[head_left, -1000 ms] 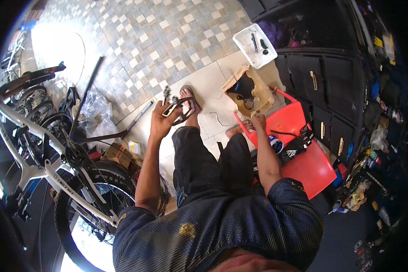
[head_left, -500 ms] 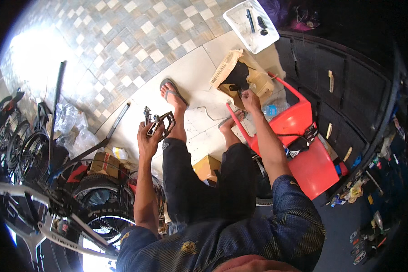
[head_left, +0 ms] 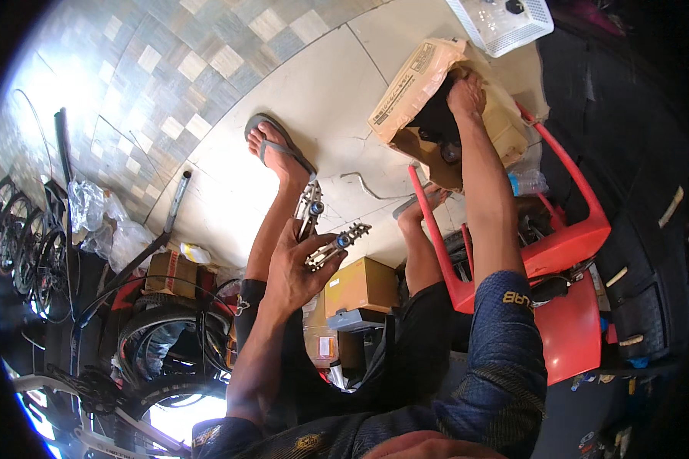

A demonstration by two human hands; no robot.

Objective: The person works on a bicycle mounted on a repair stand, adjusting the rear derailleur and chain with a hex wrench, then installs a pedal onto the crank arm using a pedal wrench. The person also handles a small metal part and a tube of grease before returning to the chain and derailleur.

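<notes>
In my left hand (head_left: 292,268), the thumb and fingers are closed around two metal bicycle pedals, one pedal (head_left: 311,205) pointing up and the other pedal (head_left: 343,241) to its right. Both have studded frames and a blue ring at the axle. My right arm stretches forward to a torn brown cardboard box (head_left: 407,83) on the floor. Inside its upper part, my right hand (head_left: 467,96) has curled fingers against dark contents; what they grip is hidden. Lower in the box, a dark round part (head_left: 451,152) shows.
A red plastic chair (head_left: 570,256) lies tipped beside my right arm, near a clear bottle (head_left: 528,182). A white basket (head_left: 505,34) stands beyond the box. Bicycle tyres (head_left: 149,336), plastic bags (head_left: 119,229) and a pole (head_left: 178,200) crowd the left. A yellowish carton (head_left: 364,283) sits between my legs.
My right hand has reached farther into the box. My left hand has moved right and turned, still holding the pedals. The whole view has shifted, and the basket is partly cut off.
</notes>
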